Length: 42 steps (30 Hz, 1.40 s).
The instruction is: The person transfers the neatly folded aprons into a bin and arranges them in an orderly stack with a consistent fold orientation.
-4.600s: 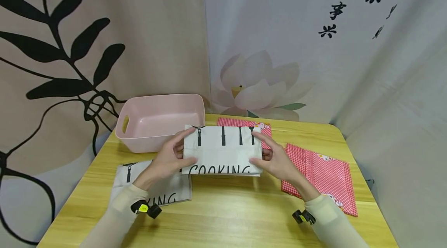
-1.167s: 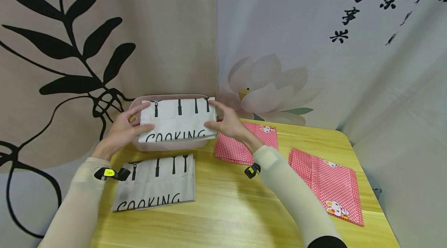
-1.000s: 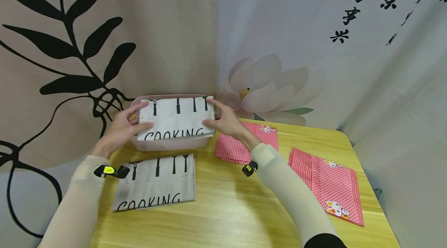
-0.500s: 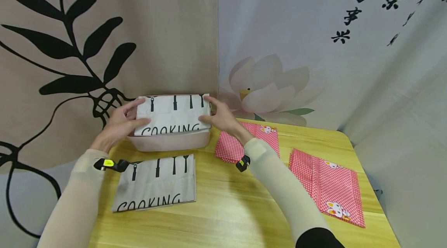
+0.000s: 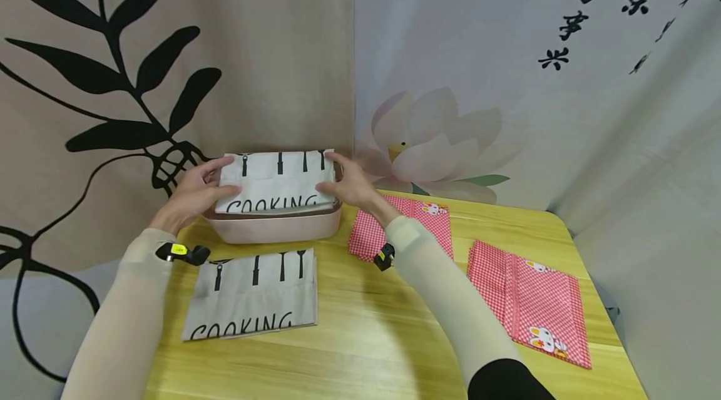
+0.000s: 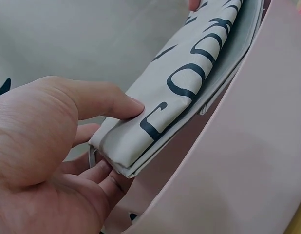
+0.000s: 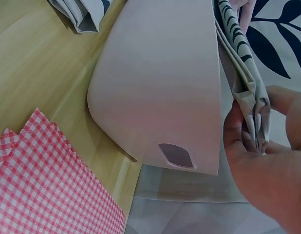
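A person in pale sleeves (image 5: 121,312) holds a folded white cloth (image 5: 276,181), lettered COOKING, over the opening of a pink basket (image 5: 276,229) at the back left of a wooden table (image 5: 349,343). The left hand (image 5: 194,196) pinches one end, thumb on top and fingers beneath; the right hand (image 5: 355,187) grips the opposite end, its layers squeezed narrow.

Printed curtains (image 5: 270,74) rise just behind the basket, with a black leafy plant (image 5: 126,135) at left and a pale lotus (image 5: 434,137) at right. The right forearm passes above the inner checked cloth (image 5: 430,221), hiding part of it.

In sight are two white cloths, two red checked cloths, one basket and two wrist cameras (image 5: 197,255), one per wrist. The second white cloth (image 5: 250,297) lies flat before the basket, apart from it. The outer checked cloth (image 5: 532,306), showing rabbit prints (image 5: 543,338), rests near the table's right edge.

Wood grain stretches between the second white cloth and the outer checked one, and on toward the viewer. A dark gap shows between the held cloth's lower edge and the basket's front rim; whether the cloth touches the rim at the back is hard to tell.
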Each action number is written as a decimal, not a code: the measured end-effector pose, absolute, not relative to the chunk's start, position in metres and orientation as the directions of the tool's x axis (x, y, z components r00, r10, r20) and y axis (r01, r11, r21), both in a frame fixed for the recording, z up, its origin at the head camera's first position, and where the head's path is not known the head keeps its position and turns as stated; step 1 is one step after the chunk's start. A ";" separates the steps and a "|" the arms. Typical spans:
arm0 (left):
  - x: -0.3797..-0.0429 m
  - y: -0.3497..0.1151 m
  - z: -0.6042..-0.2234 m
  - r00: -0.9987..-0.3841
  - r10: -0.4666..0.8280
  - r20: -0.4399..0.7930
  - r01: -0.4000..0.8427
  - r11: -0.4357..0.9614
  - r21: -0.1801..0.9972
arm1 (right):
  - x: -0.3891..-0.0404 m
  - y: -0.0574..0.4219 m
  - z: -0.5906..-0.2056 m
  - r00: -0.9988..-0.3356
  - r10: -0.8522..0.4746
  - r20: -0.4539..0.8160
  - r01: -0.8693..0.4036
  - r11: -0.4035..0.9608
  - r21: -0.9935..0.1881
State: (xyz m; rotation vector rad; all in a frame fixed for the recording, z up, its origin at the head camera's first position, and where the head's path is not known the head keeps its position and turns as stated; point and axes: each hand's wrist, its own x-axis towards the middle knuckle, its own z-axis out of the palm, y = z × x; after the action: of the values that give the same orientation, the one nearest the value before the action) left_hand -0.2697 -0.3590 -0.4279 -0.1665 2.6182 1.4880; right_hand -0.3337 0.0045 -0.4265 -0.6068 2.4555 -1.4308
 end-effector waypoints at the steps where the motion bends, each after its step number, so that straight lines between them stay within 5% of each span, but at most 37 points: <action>1: -0.271 -0.360 -0.428 -0.985 -0.033 -0.167 -0.160 0.510 0.845 | -0.334 0.003 -0.427 -0.886 -0.463 0.002 -0.231 0.438 -0.869; 19: -0.284 -0.359 -0.429 -0.969 -0.051 -0.241 -0.227 0.563 0.795 | -0.344 -0.011 -0.429 -0.883 -0.467 -0.038 -0.225 0.494 -0.840; 42: -0.278 -0.353 -0.419 -0.961 0.026 -0.276 -0.173 0.722 0.669 | -0.340 -0.018 -0.428 -0.854 -0.519 0.011 -0.417 0.673 -0.611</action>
State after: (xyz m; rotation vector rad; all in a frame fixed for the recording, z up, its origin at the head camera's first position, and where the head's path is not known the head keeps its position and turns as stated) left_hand -0.2782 -0.3526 -0.4192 -0.1162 2.6613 1.0734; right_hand -0.3400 -0.0181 -0.4279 -0.7675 2.7209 -0.9328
